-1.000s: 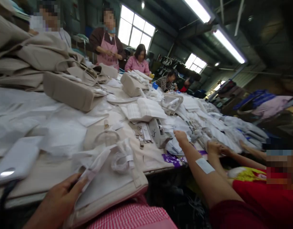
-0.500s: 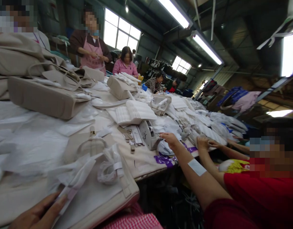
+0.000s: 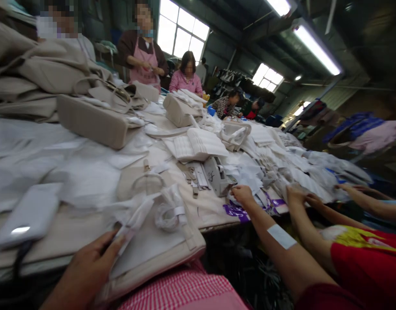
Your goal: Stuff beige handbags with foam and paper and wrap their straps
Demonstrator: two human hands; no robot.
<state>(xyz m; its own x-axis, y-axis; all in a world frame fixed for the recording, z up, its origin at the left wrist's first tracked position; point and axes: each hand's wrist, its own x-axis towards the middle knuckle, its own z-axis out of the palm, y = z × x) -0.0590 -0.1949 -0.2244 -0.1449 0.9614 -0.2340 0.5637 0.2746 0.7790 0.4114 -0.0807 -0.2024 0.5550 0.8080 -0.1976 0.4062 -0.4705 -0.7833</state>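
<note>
My left hand [image 3: 86, 271] is at the bottom left, its fingers pinched on a white paper strip [image 3: 133, 224]. The strip lies on a flat beige bag [image 3: 159, 254] at the table's near edge. A clear plastic wrap with a white band [image 3: 168, 213] sits on the same bag just beyond the strip. My right hand is out of view. A pink checked garment [image 3: 181, 295] shows below the bag.
A person in red at the right reaches both arms [image 3: 282, 237] onto the table near a tape dispenser [image 3: 217, 176] and purple-printed sheet [image 3: 233, 211]. A white power bank [image 3: 30, 215] lies left. Beige bags [image 3: 91, 122], folded white cloth [image 3: 198, 146] and several seated workers fill the far side.
The view swung left and back, so the power bank shows again. My left hand stays pinched on the strip. The neighbour's hand has dropped to the table edge by the purple sheet.
</note>
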